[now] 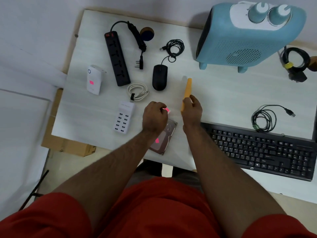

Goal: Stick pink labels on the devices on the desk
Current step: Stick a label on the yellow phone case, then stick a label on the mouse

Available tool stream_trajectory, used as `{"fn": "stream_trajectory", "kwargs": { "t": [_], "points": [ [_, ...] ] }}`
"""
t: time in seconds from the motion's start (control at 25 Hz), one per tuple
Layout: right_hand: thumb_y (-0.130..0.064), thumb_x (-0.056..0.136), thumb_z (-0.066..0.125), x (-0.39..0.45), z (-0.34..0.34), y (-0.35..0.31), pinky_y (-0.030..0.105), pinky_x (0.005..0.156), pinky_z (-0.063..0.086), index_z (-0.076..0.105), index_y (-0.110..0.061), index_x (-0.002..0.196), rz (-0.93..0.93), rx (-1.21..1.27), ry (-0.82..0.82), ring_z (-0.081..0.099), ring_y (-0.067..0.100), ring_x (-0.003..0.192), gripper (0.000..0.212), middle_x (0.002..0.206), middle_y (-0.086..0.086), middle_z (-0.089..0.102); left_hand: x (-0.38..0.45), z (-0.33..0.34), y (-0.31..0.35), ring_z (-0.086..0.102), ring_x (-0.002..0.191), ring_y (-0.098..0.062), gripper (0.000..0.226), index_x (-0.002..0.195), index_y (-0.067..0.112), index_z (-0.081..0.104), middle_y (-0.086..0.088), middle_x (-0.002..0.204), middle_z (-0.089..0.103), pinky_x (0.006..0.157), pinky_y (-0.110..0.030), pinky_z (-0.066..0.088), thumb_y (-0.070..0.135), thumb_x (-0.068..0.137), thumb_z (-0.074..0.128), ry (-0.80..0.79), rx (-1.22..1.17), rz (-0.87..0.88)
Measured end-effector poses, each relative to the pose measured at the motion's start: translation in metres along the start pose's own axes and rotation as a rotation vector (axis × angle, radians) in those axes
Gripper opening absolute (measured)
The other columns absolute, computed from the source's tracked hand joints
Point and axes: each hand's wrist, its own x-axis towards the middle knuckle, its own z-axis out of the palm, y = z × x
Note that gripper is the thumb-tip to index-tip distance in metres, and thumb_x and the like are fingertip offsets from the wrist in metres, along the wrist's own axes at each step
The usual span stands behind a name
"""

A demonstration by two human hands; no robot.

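Pink label point(166, 110) sits pinched in the left hand point(154, 117), poking out rightward above the hard drive point(169, 133). Right hand point(192, 111) grips an orange label strip point(186, 92), its long axis running away from the person. White adapter point(94, 79) and hard drive each carry a pink sticker on the desk point(214, 93).

Bare forearms, uncovered hands, red garment point(154, 212) across the lap, no sleeves in view
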Motion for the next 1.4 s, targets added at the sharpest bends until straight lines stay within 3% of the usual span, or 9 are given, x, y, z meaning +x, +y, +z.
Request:
{"fn": "stream_trajectory", "kwargs": {
  "t": [0.08,0.16,0.52,0.64,0.8,0.88,1.08,1.24,1.4],
  "points": [
    [-0.038,0.082,0.063,0.009,0.002,0.005,0.043,0.094,0.053,0.054,-0.017,0.141,-0.088,-0.337,0.046,0.059,0.025,0.111,0.063,0.131,0.01,0.06,0.008,-0.001,-0.009,0.061,0.089,-0.03,0.026,0.095,0.006,0.072,-0.014,0.094,0.067,0.079,-0.035,0.047,0.007,0.08,0.051,0.011,0.015,-0.025],
    [-0.039,0.082,0.068,0.014,0.004,0.012,0.045,0.105,0.043,0.048,-0.018,0.145,-0.226,-0.663,0.046,0.049,0.035,0.125,0.07,0.142,0.015,0.051,0.012,0.001,-0.02,0.062,0.085,-0.034,0.03,0.095,0.003,0.071,-0.018,0.091,0.067,0.077,-0.042,0.051,0.004,0.076,0.048,0.048,0.05,-0.027],
    [-0.029,0.085,0.068,0.006,0.012,0.021,0.048,0.1,0.044,0.056,-0.021,0.137,-0.39,-0.883,0.139,0.047,0.036,0.123,0.054,0.141,0.015,0.047,0.011,0.011,-0.035,0.06,0.089,-0.035,0.033,0.101,0.005,0.07,-0.018,0.096,0.065,0.076,-0.045,0.05,0.02,0.081,0.048,-0.024,0.165,0.018],
    [-0.026,0.085,0.062,-0.021,0.016,0.023,0.04,0.082,0.05,0.07,-0.018,0.111,-0.557,-0.834,0.177,0.062,0.033,0.1,0.029,0.114,0.011,0.067,0.008,0.011,-0.035,0.06,0.086,-0.035,0.034,0.099,0.004,0.068,-0.018,0.093,0.065,0.073,-0.043,0.05,0.021,0.08,0.046,-0.014,0.153,0.036],
    [-0.038,0.089,0.06,-0.034,0.018,0.03,0.031,0.074,0.052,0.072,-0.021,0.098,-0.143,-0.787,0.041,0.069,0.026,0.09,0.023,0.097,0.003,0.075,0.006,0.012,-0.039,0.059,0.084,-0.034,0.03,0.096,0.005,0.067,-0.016,0.09,0.065,0.071,-0.043,0.049,0.02,0.078,0.049,-0.026,0.14,0.026],
    [-0.039,0.089,0.062,-0.03,0.021,0.028,0.027,0.071,0.046,0.074,-0.018,0.098,-0.059,-0.715,-0.025,0.067,0.023,0.085,0.026,0.09,0.002,0.074,0.006,0.012,-0.042,0.06,0.082,-0.034,0.029,0.094,0.004,0.067,-0.017,0.088,0.065,0.071,-0.044,0.049,0.019,0.076,0.05,-0.041,0.129,0.037],
    [-0.023,0.079,0.064,-0.019,0.037,0.021,0.035,0.062,0.048,0.069,-0.016,0.063,0.172,-0.4,-0.113,0.06,0.027,0.062,0.019,0.064,0.005,0.066,0.006,0.009,-0.046,0.061,0.086,-0.033,0.024,0.096,0.004,0.069,-0.015,0.09,0.066,0.076,-0.042,0.05,0.012,0.077,0.056,-0.051,0.108,0.047],
    [-0.019,0.081,0.068,-0.027,0.041,0.009,0.03,0.052,0.037,0.069,-0.007,0.073,0.369,-0.159,-0.135,0.048,0.021,0.047,0.015,0.071,0.01,0.066,0.005,0.002,-0.045,0.061,0.088,-0.027,0.02,0.097,0.007,0.068,-0.011,0.092,0.066,0.077,-0.041,0.049,0.016,0.082,0.059,0.011,0.011,0.043],
    [-0.012,0.086,0.064,-0.043,0.046,-0.002,0.021,0.047,0.041,0.069,-0.005,0.082,0.397,0.063,-0.203,0.059,0.014,0.044,0.01,0.068,0.004,0.071,0.002,-0.018,-0.04,0.06,0.091,-0.023,0.022,0.101,0.009,0.068,-0.009,0.095,0.067,0.08,-0.037,0.047,0.022,0.084,0.062,0.042,-0.066,0.068]
  ]
}}
